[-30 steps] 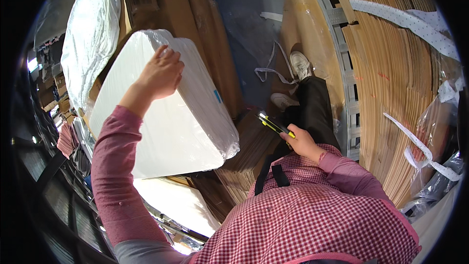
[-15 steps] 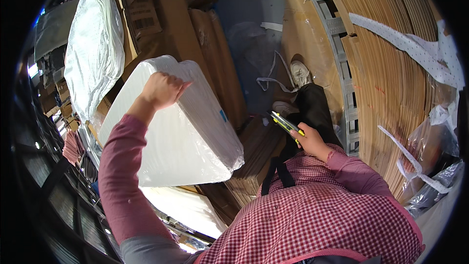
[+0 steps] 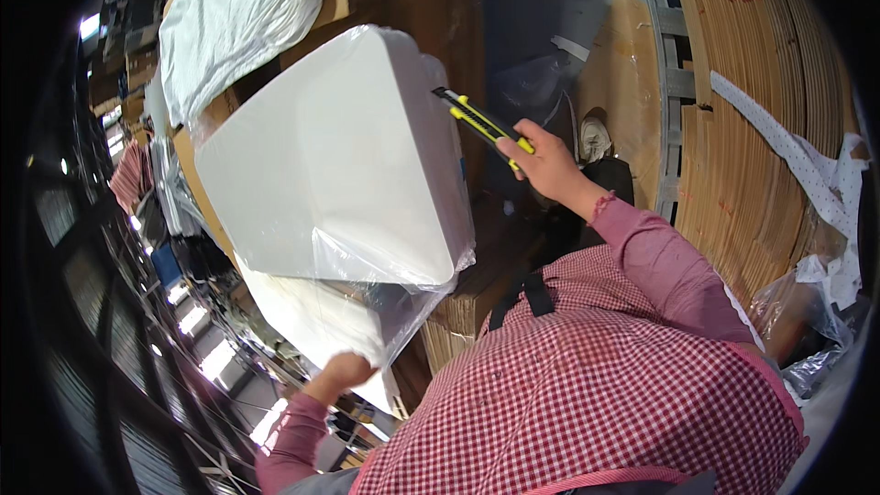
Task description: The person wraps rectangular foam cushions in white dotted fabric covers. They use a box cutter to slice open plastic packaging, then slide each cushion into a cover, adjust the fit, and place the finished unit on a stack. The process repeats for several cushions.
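My right hand (image 3: pixel 547 163) is closed round a yellow-and-black utility knife (image 3: pixel 481 125), its tip pointing up and left at the edge of a white stack. The white stack (image 3: pixel 321 147), rounded at its corners, lies on brown cartons, with clear plastic wrap (image 3: pixel 403 307) loosened along its near side. Down at the lower left, my left hand (image 3: pixel 350 370) is closed on that plastic, which stretches between the hand and the stack. Some blur covers the left fingers. Whether the blade touches the wrap I cannot tell.
Flat cardboard sheets (image 3: pixel 752 147) stand piled on the right beside a grey metal frame (image 3: pixel 671 82). White cloth-like bundles (image 3: pixel 243 23) lie beyond the stack. A dotted white strip (image 3: pixel 779 133) and crumpled clear plastic (image 3: pixel 797 298) hang at the right. My shoe (image 3: pixel 595 136) is on the floor.
My left hand has come off the top of the stack and down toward me, drawing the plastic out. The right hand has raised the knife up to the stack's right edge.
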Action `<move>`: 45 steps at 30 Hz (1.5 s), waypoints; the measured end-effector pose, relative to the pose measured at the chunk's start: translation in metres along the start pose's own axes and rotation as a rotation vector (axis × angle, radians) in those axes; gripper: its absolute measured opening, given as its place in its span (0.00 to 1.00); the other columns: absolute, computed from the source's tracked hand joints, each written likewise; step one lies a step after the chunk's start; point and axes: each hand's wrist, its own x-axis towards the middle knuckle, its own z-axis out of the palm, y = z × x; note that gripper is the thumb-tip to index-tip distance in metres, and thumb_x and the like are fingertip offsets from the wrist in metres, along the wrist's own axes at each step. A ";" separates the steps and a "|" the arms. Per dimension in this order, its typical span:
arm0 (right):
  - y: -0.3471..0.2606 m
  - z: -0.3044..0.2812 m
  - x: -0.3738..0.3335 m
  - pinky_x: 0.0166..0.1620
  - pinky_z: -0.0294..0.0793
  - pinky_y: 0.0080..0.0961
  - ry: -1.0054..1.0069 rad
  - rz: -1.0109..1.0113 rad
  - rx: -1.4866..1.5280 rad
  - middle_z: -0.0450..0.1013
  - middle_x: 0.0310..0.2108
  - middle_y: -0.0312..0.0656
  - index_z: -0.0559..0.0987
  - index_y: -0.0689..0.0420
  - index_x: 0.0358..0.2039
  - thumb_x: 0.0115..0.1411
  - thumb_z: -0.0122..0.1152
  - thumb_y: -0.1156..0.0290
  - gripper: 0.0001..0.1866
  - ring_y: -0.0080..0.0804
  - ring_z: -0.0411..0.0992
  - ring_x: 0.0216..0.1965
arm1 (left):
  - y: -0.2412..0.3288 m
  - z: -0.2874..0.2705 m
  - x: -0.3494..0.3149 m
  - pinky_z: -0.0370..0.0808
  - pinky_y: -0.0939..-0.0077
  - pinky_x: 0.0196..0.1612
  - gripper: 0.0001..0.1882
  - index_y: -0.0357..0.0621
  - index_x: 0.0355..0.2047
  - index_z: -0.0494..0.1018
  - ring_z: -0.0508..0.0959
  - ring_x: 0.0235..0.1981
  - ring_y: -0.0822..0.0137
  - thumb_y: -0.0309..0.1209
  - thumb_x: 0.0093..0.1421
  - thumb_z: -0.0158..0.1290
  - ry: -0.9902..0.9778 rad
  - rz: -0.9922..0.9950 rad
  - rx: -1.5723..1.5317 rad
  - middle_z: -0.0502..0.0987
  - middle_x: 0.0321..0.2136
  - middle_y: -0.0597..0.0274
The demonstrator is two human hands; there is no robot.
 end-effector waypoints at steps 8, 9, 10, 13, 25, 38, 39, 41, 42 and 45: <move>0.014 -0.047 -0.044 0.23 0.65 0.19 0.146 0.105 -0.157 0.65 0.18 0.32 0.71 0.58 0.31 0.67 0.57 0.60 0.14 0.17 0.66 0.18 | 0.080 0.258 0.004 0.77 0.56 0.43 0.17 0.46 0.39 0.80 0.81 0.40 0.50 0.44 0.59 0.50 -0.248 -0.130 -0.517 0.81 0.39 0.53; 0.016 -0.051 -0.045 0.23 0.66 0.19 0.165 0.102 -0.126 0.65 0.19 0.32 0.71 0.58 0.31 0.67 0.56 0.60 0.14 0.17 0.66 0.18 | 0.091 0.241 0.025 0.77 0.56 0.42 0.17 0.46 0.39 0.80 0.81 0.40 0.50 0.43 0.58 0.51 -0.236 -0.082 -0.505 0.81 0.38 0.53; 0.017 -0.054 -0.045 0.23 0.67 0.19 0.182 0.104 -0.092 0.65 0.19 0.32 0.71 0.59 0.31 0.67 0.56 0.60 0.15 0.17 0.66 0.18 | 0.100 0.214 0.045 0.77 0.56 0.41 0.17 0.47 0.39 0.80 0.81 0.40 0.50 0.43 0.58 0.51 -0.187 -0.026 -0.470 0.81 0.38 0.53; 0.021 -0.055 -0.042 0.27 0.70 0.20 0.175 0.134 -0.051 0.73 0.24 0.36 0.70 0.60 0.37 0.67 0.55 0.61 0.13 0.20 0.71 0.22 | 0.109 0.085 0.085 0.75 0.56 0.35 0.10 0.46 0.35 0.77 0.79 0.36 0.50 0.37 0.57 0.54 0.480 0.118 -0.411 0.79 0.31 0.53; 0.039 -0.080 -0.066 0.27 0.68 0.18 0.225 0.314 0.124 0.73 0.24 0.36 0.70 0.59 0.40 0.68 0.53 0.66 0.09 0.19 0.68 0.21 | -0.029 -0.430 0.126 0.68 0.60 0.55 0.28 0.46 0.59 0.65 0.70 0.56 0.52 0.38 0.60 0.58 1.877 -0.153 0.060 0.66 0.59 0.53; -0.022 -0.097 -0.016 0.28 0.66 0.15 0.240 0.301 0.055 0.72 0.24 0.34 0.70 0.60 0.42 0.69 0.51 0.66 0.10 0.17 0.66 0.22 | -0.081 -0.499 0.126 0.72 0.78 0.40 0.20 0.40 0.42 0.78 0.75 0.33 0.72 0.45 0.61 0.59 1.211 0.385 -0.960 0.78 0.29 0.62; -0.029 -0.090 -0.009 0.27 0.66 0.15 0.231 0.299 0.053 0.71 0.24 0.34 0.71 0.60 0.43 0.69 0.52 0.65 0.11 0.17 0.66 0.22 | -0.086 -0.501 0.125 0.73 0.77 0.40 0.17 0.38 0.40 0.78 0.77 0.33 0.71 0.41 0.62 0.58 1.196 0.311 -0.963 0.80 0.28 0.62; -0.045 -0.075 0.006 0.26 0.66 0.15 0.235 0.291 0.030 0.71 0.24 0.34 0.71 0.60 0.43 0.69 0.52 0.65 0.11 0.17 0.66 0.22 | -0.094 -0.507 0.128 0.74 0.72 0.38 0.15 0.40 0.37 0.79 0.79 0.31 0.66 0.41 0.62 0.56 1.290 0.287 -0.866 0.81 0.28 0.60; -0.053 -0.067 0.012 0.26 0.66 0.15 0.238 0.283 0.020 0.71 0.24 0.34 0.71 0.60 0.43 0.69 0.51 0.65 0.11 0.17 0.66 0.22 | -0.097 -0.511 0.131 0.74 0.70 0.37 0.15 0.41 0.36 0.79 0.80 0.30 0.63 0.41 0.63 0.55 1.345 0.237 -0.750 0.81 0.27 0.58; -0.082 -0.045 0.031 0.26 0.66 0.16 0.298 0.252 -0.062 0.71 0.24 0.35 0.71 0.60 0.43 0.69 0.51 0.65 0.11 0.18 0.66 0.21 | -0.107 -0.519 0.142 0.73 0.64 0.33 0.16 0.44 0.29 0.79 0.79 0.27 0.55 0.43 0.63 0.51 1.355 0.279 -0.880 0.79 0.22 0.57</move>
